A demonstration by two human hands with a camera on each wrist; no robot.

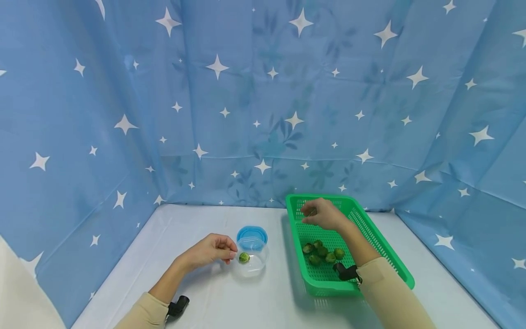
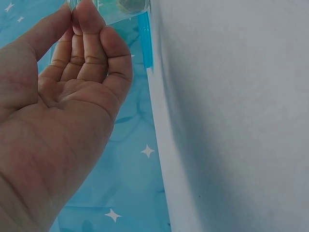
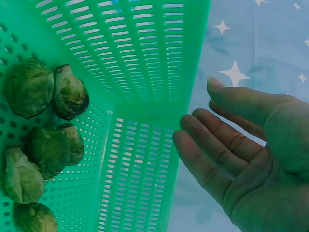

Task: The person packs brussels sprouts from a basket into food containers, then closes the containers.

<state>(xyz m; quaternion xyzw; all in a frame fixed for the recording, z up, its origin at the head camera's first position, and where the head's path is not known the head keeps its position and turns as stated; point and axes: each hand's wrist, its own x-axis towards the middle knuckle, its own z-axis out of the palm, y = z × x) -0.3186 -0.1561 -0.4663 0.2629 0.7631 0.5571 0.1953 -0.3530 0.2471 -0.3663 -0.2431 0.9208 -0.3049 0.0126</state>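
Observation:
My left hand pinches the near-left rim of a clear plastic container between thumb and fingertips. One green Brussels sprout lies inside that container, toward the left. In the left wrist view, the pinched rim shows only at the top edge. My right hand, holding nothing, hovers over the far end of a green plastic basket, its fingers loosely bent. Several Brussels sprouts sit together on the basket floor, nearer to me than that hand.
Just behind the clear container is a blue lid, partly overlapped by it in the head view. A white table carries everything. Blue star-patterned curtains hang close behind the table and along both sides.

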